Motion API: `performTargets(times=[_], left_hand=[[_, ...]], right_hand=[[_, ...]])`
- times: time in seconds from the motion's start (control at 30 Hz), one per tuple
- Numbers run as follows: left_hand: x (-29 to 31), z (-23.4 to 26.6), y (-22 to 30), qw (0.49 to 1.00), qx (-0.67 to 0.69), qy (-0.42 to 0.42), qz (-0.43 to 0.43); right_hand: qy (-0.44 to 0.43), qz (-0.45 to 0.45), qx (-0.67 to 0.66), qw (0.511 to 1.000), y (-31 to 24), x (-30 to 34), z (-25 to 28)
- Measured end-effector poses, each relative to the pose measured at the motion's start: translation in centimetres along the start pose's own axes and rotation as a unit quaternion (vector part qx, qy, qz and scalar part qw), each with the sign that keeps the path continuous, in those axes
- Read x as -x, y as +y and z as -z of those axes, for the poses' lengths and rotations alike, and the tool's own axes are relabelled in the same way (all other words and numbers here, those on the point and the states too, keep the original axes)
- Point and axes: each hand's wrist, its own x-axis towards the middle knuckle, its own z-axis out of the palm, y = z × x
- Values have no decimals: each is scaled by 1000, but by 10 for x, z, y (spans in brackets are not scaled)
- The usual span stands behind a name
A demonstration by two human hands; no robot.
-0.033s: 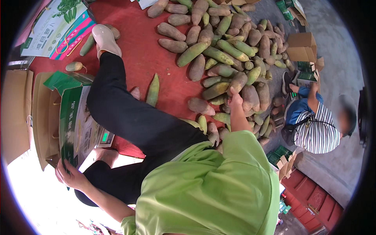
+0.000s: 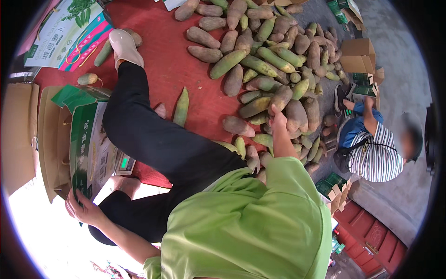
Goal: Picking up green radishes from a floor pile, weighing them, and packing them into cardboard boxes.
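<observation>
At the pile's near edge, my right hand [image 2: 278, 120] grips the lower end of a brownish, soil-coated radish [image 2: 280, 96]. Its fingers are closed against the radish and partly hidden. Green and brown radishes [image 2: 261, 65] lie heaped around it. Far off to the left, my left hand [image 2: 87, 212] pinches the bottom corner of a green and white carton [image 2: 88, 144], thumb on the printed side. The carton's brown inner flaps stand open. Beside the carton, a scale [image 2: 124, 163] with a lit green display is partly covered by my leg.
A long green radish [image 2: 181, 107] lies alone on the red mat [image 2: 162, 56]. A printed carton [image 2: 65, 37] stands at upper left, with a small pale radish [image 2: 88, 79] below it. At right, another person [image 2: 371, 146] in a striped shirt sits near brown boxes [image 2: 357, 55].
My right hand and the brown radish have shifted very slightly left. My left hand stays on the carton's corner.
</observation>
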Motion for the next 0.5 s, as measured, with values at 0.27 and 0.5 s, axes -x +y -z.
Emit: performTargets(times=[0.27, 0.5], left_hand=[[1, -7, -3, 1000, 10, -6, 10], [2, -5, -4, 1000, 13, 9, -3]], right_hand=[[-36, 104, 166, 980, 0, 69, -15], [-60, 407, 590, 694, 8, 84, -29]])
